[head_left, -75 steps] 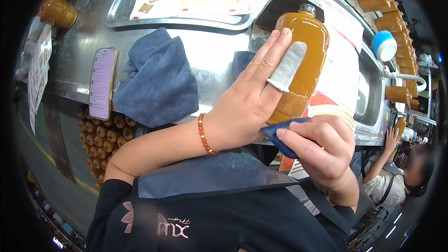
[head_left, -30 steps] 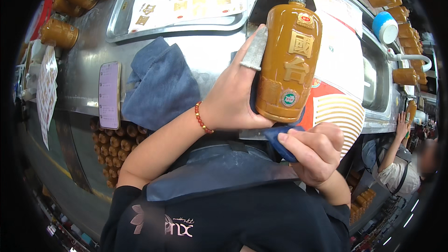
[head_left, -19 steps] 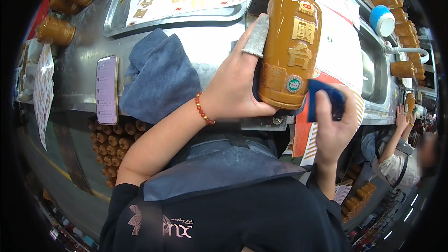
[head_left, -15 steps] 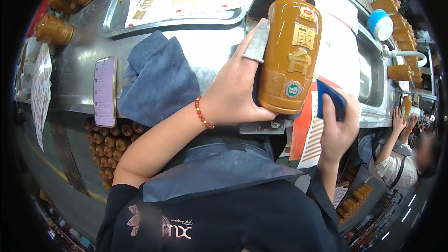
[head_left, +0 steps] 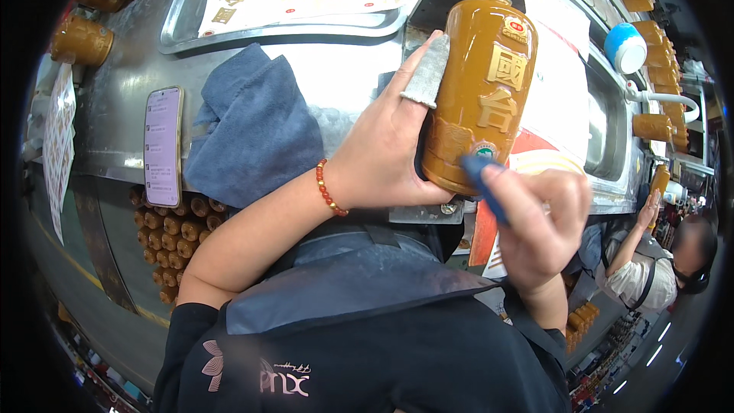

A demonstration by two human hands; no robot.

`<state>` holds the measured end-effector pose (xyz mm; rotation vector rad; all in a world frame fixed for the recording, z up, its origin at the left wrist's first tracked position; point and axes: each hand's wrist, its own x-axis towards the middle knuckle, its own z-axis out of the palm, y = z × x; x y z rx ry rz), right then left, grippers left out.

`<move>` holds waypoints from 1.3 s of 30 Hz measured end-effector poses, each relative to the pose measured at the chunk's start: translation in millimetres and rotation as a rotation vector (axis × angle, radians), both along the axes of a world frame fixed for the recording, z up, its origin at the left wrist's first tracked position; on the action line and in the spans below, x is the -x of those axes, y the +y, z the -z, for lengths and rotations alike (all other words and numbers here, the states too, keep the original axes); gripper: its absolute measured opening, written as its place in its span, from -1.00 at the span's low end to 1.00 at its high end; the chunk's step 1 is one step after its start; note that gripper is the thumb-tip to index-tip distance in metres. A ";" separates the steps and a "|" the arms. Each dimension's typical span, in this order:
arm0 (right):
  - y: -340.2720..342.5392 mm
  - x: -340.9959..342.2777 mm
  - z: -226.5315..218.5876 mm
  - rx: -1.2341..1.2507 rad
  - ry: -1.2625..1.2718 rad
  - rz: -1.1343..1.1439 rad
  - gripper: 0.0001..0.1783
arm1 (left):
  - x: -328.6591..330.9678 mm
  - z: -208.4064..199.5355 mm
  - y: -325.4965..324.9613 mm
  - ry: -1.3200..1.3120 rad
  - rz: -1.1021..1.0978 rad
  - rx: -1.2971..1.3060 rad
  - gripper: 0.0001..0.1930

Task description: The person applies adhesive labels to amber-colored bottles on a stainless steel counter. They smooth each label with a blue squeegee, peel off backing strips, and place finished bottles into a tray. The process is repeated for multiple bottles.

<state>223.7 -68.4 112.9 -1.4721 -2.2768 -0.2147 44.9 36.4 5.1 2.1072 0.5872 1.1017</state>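
Observation:
A glossy brown bottle (head_left: 474, 76) with a clear neck and raised gold characters is tilted in front of me. My left hand (head_left: 382, 149) grips it from the left side, with a grey cloth finger sleeve (head_left: 428, 76) on one finger and a red bead bracelet at the wrist. My right hand (head_left: 547, 218) is closed on a blue flat scraper (head_left: 488, 190), slightly smeared by motion. The scraper's tip is at the lower edge of a small round green-and-silver sticker (head_left: 485, 151) low on the bottle's front and covers part of it.
A metal tray (head_left: 283, 40) with sticker sheets stands at the back left. A blue cloth (head_left: 256, 130) and a phone (head_left: 163, 149) lie left of my arm. Brown bottles (head_left: 82, 40) stand far left. At the right are a sink (head_left: 608, 118) and a co-worker (head_left: 638, 260).
My right hand has moved left and brought the scraper from beside the bottle to the round sticker. The bottle has shifted slightly right in my left hand.

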 end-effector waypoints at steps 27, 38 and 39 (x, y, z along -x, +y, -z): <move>14.3 -15.4 -10.1 -0.003 -0.029 -0.090 -0.53 | -0.4 -3.3 0.6 0.037 0.002 0.005 0.27; 14.9 -14.1 -13.8 0.031 -0.048 -0.139 -0.52 | 0.6 -3.5 1.3 0.026 0.011 0.025 0.26; 13.3 -14.3 -13.9 0.034 -0.061 -0.138 -0.51 | 0.1 -3.2 1.6 0.020 0.014 0.024 0.27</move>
